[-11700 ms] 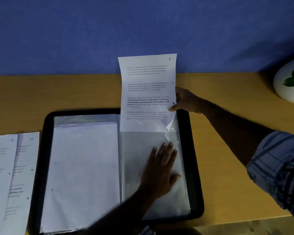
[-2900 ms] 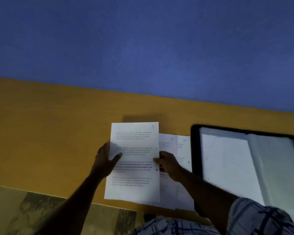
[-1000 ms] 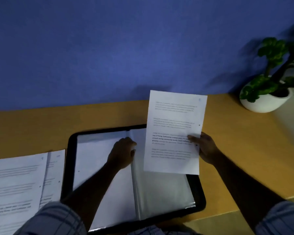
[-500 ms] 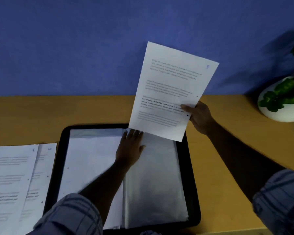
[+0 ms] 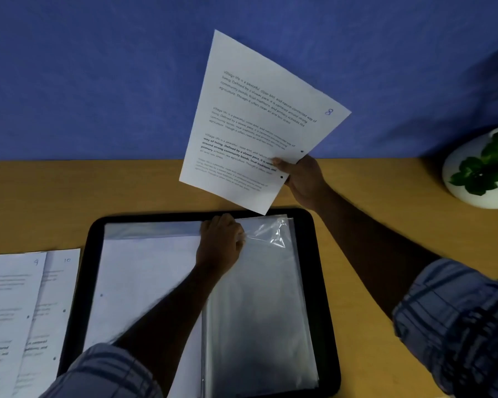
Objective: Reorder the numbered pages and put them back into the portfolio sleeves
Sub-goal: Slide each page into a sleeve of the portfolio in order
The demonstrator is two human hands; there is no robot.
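Note:
The black portfolio lies open on the wooden table. Its left side shows a filled sleeve, its right side an empty clear sleeve. My left hand pinches the top edge of the clear sleeve and lifts its front layer, which wrinkles near the top. My right hand holds page 8 by its right edge, tilted in the air above the portfolio's top edge. Pages 9 and 10 lie overlapped on the table at the left.
A white pot with a green plant stands at the right, against the blue wall. The table's front edge runs under my forearms. Bare wood shows behind the portfolio and to its right.
My right hand has raised page 8 higher and tilted it more. My left hand has gone from lying on the sleeve to pinching its top edge and pulling the layer up.

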